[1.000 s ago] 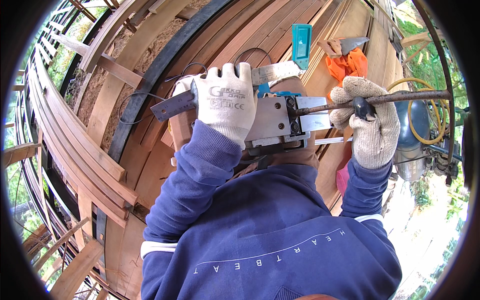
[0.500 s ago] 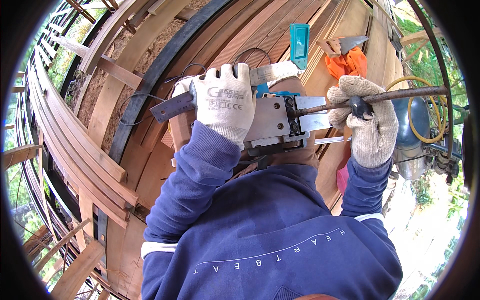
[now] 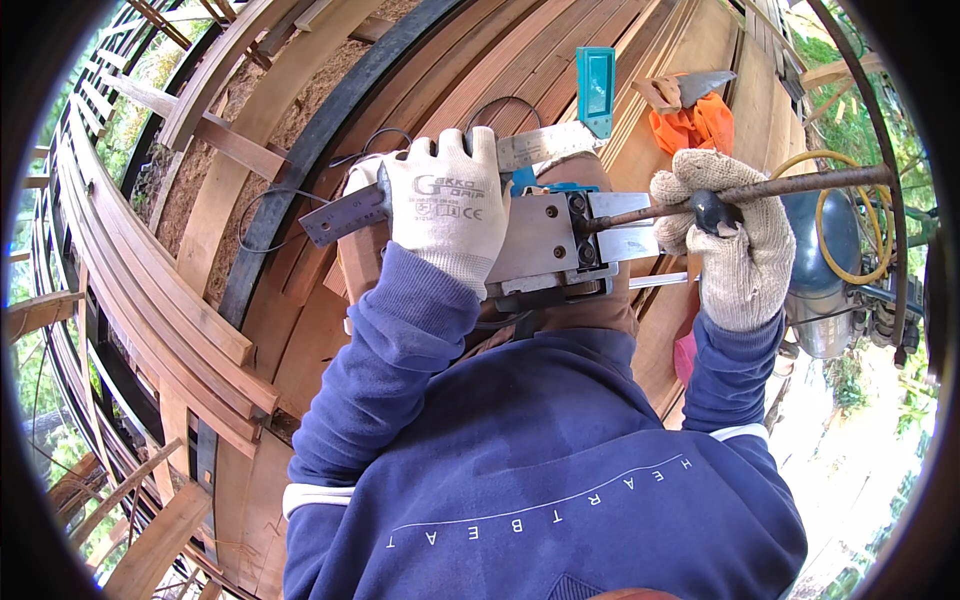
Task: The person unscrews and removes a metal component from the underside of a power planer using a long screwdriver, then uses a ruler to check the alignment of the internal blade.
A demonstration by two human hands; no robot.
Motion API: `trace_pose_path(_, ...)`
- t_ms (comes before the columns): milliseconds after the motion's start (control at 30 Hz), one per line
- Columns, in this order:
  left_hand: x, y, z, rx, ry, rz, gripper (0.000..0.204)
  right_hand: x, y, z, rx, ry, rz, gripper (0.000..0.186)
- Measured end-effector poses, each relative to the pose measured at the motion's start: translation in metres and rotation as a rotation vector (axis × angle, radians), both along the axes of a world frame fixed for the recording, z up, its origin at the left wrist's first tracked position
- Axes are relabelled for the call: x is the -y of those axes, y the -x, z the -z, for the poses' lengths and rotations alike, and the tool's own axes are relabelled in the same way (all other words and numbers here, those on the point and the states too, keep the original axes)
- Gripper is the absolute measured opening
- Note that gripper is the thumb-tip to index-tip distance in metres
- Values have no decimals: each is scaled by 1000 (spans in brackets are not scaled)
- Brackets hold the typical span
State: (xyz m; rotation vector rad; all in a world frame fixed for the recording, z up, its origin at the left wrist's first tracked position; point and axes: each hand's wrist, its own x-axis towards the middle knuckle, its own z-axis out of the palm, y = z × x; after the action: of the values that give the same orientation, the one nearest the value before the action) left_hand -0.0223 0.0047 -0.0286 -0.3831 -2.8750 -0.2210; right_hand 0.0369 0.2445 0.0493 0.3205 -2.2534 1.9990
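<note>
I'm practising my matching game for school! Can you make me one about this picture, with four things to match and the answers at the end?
Things:
1. Square's handle
2. Crumpled bundle
3. Looped hose
4. Gloved right hand

Colours and places:
A. Yellow
B. Touching a black knob
C. Turquoise
D. Orange

Right pairs: 1-C, 2-D, 3-A, 4-B.

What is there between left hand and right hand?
In the head view, a silver metal tool and one end of a rusty rod lie between the left hand and the right hand.
</note>
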Motion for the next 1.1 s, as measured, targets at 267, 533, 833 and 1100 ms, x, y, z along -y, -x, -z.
trace_pose_path(267,1,0,2,-19,6,4,44,-2,1,6,-41,-22,29,39)
trace_pose_path(533,1,0,3,-25,2,2,43,-2,-1,3,1,14,45,38)
trace_pose_path(833,1,0,3,-31,10,2,45,-4,1,10,-38,1,68,45)
trace_pose_path(1100,1,0,3,-24,-12,5,40,-5,1,13,-66,-23,76,42)
